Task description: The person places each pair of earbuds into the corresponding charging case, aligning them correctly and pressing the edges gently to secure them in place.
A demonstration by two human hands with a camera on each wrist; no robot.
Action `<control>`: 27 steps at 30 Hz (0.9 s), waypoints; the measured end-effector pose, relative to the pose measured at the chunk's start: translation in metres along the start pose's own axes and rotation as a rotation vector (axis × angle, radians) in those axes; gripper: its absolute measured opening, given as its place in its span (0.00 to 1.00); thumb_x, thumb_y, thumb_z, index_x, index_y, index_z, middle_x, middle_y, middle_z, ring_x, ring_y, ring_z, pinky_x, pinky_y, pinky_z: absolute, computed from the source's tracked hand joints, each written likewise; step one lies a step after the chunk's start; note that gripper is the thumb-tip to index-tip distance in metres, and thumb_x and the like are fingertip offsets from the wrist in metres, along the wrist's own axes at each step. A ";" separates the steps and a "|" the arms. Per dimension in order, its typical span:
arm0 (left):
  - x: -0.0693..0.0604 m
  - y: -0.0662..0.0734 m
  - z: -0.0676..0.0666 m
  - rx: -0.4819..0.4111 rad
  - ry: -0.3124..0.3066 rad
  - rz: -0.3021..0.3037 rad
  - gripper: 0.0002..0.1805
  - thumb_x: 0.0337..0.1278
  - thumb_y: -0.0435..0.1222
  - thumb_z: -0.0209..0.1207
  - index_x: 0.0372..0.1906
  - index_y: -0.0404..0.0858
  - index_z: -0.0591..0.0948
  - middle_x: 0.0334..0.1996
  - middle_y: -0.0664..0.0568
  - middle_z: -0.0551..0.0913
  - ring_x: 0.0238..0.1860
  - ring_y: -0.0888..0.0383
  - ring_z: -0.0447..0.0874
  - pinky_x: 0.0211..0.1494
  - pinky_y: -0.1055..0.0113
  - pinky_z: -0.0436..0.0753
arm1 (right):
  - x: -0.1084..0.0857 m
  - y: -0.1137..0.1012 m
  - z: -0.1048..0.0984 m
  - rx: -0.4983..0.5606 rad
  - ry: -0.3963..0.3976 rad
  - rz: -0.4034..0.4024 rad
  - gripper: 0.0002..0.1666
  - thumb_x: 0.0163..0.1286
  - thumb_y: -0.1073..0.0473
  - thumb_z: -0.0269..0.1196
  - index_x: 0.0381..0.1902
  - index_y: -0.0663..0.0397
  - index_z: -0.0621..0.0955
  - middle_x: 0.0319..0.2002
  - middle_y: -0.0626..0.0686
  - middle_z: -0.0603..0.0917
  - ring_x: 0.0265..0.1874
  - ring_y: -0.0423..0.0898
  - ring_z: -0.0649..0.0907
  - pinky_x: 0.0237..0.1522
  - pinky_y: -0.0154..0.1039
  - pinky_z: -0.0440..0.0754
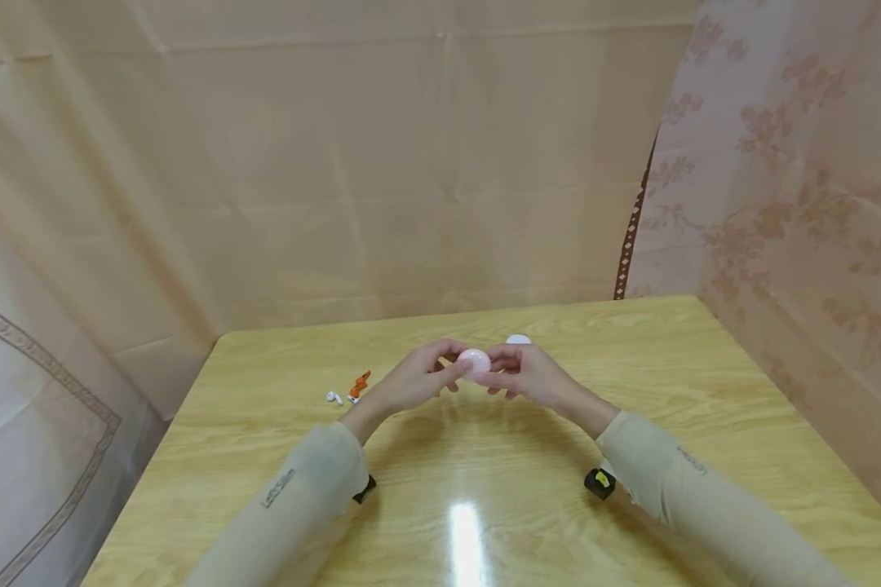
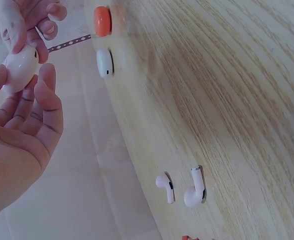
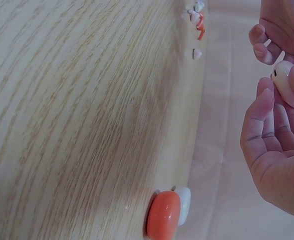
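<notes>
A glossy pale pink rounded case [image 1: 475,364] is held up above the table between both hands. My left hand [image 1: 417,377] pinches its left side, the thumb lying on its face. From the right, my right hand [image 1: 530,377] grips the other edge with thumb and fingers. The left wrist view shows the case [image 2: 22,69] with a small dark slot near its edge, between the left hand [image 2: 22,145] and the right hand [image 2: 24,20]. In the right wrist view the case [image 3: 286,82] looks closed.
Beyond the right hand lies a white case [image 1: 518,338]; an orange case [image 3: 163,215] lies beside it in the right wrist view. White earbuds [image 1: 334,397] and orange earbuds [image 1: 360,384] lie at the left. Curtains stand behind the wooden table [image 1: 631,359].
</notes>
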State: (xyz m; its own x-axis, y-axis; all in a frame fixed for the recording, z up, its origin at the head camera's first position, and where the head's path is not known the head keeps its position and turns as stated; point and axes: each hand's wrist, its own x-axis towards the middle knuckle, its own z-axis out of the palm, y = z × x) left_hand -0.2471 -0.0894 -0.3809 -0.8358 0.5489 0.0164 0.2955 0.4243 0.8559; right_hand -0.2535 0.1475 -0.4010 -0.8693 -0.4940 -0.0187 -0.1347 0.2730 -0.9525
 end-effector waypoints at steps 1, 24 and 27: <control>-0.001 0.000 0.001 0.000 0.000 -0.005 0.20 0.76 0.48 0.55 0.63 0.42 0.77 0.50 0.50 0.80 0.43 0.40 0.85 0.41 0.55 0.83 | -0.001 0.000 0.001 0.002 -0.003 0.001 0.23 0.70 0.53 0.70 0.56 0.60 0.81 0.42 0.53 0.88 0.39 0.53 0.87 0.41 0.58 0.85; -0.008 0.010 0.006 -0.004 0.080 -0.034 0.25 0.79 0.55 0.45 0.61 0.43 0.78 0.46 0.52 0.83 0.39 0.53 0.84 0.43 0.46 0.82 | -0.010 -0.009 0.002 -0.003 0.029 -0.041 0.22 0.68 0.56 0.71 0.57 0.58 0.82 0.45 0.54 0.87 0.36 0.50 0.86 0.31 0.44 0.85; -0.009 0.009 0.006 -0.001 0.092 -0.038 0.26 0.79 0.56 0.45 0.61 0.43 0.79 0.46 0.52 0.83 0.39 0.52 0.84 0.44 0.43 0.82 | -0.011 -0.011 0.003 0.004 0.019 -0.038 0.23 0.68 0.55 0.71 0.57 0.59 0.82 0.45 0.55 0.87 0.36 0.50 0.86 0.32 0.45 0.85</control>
State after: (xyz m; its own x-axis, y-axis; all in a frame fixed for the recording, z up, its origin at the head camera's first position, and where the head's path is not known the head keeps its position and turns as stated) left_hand -0.2343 -0.0865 -0.3762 -0.8856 0.4634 0.0312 0.2620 0.4431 0.8573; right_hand -0.2414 0.1471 -0.3908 -0.8726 -0.4878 0.0233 -0.1659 0.2513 -0.9536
